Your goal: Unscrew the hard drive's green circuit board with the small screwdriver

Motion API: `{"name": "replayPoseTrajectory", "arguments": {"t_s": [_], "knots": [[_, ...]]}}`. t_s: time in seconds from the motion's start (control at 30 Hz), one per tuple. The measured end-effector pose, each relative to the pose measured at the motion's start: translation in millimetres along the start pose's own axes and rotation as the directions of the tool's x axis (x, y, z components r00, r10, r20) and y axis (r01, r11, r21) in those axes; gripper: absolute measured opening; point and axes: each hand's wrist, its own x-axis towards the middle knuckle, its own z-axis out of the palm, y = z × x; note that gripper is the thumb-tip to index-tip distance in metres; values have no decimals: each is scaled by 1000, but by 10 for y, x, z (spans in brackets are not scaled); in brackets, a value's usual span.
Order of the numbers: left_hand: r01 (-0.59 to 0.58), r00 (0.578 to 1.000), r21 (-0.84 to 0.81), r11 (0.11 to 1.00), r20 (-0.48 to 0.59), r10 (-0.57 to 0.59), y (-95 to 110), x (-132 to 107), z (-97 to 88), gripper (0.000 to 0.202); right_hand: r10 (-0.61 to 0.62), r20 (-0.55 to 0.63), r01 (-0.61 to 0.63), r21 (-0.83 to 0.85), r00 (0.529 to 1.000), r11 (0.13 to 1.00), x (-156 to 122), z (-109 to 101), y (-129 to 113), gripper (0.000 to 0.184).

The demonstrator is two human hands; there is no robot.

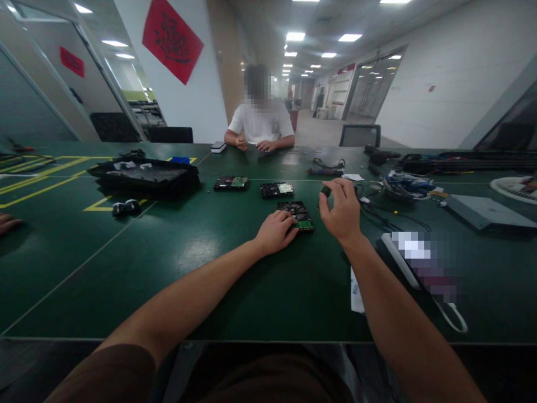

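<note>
We're apparently steadying the near drive (pixel 301 212), left hand (pixel 274 232) grip unclear, right hand (pixel 343 210) pinching a dark piece (pixel 325 191), likely needing careful aim.

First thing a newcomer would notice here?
Probably the big red diamond-shaped sign with dark writing, on the white pillar at upper left. Next, mid-picture over the green table, the two hands: the left hand rests on a hard-drive-like unit, while the right hand pinches a small dark piece just right of it. Across the table sits a person in a white shirt.
</note>
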Motion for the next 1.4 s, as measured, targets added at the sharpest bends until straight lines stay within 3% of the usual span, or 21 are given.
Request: {"name": "replayPoseTrajectory", "arguments": {"t_s": [0.4, 1.4], "knots": [[8, 1000, -6, 1000, 3, -8, 7, 5, -5, 29, 9, 27, -9, -11, 1000, 1000, -1, -11, 5, 22], [13, 1000, -14, 1000, 6, -13, 16, 7, -11, 28, -16, 44, 12, 75, 999, 997, -6, 16, 0, 36]]}}
